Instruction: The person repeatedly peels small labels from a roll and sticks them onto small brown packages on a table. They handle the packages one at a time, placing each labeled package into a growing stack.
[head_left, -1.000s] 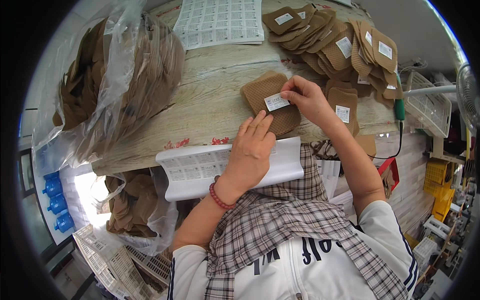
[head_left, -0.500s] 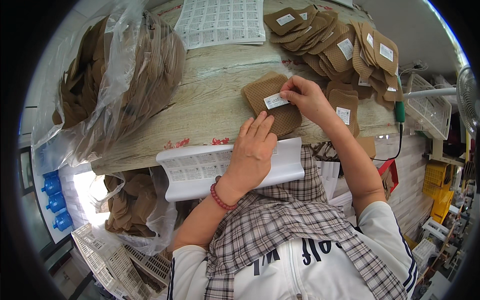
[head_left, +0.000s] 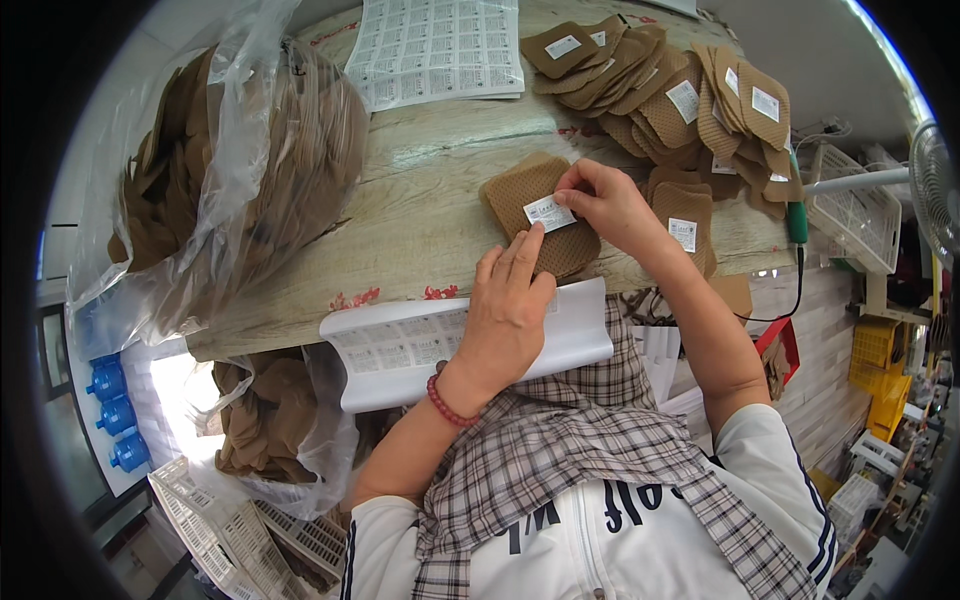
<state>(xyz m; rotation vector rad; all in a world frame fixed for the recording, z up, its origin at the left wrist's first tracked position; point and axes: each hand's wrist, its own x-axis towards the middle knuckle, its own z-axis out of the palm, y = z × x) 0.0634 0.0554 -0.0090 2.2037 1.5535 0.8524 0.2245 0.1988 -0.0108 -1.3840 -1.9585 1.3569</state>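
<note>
A small stack of brown perforated pads [head_left: 568,250] lies on the table in front of me. On the top pad sits a white printed label [head_left: 547,213]. My right hand [head_left: 603,203] pinches the label's right end between thumb and forefinger. With fingers stretched out, my left hand [head_left: 508,318] reaches up to the label, a fingertip touching its lower edge. Under the left palm a curled white sheet of labels [head_left: 400,345] hangs over the table's front edge. Beside my right wrist rests another brown pad with a label [head_left: 683,236].
Piles of labelled brown pads [head_left: 610,75] cover the table's far right. A clear plastic bag [head_left: 240,150] full of brown pieces stands at left, and more label sheets [head_left: 440,50] lie at the back. A green-handled tool [head_left: 797,222] with a cord is at the right edge.
The label now lies flatter on the top pad. My left fingertips have moved up to its lower edge, while my right hand keeps its pinch.
</note>
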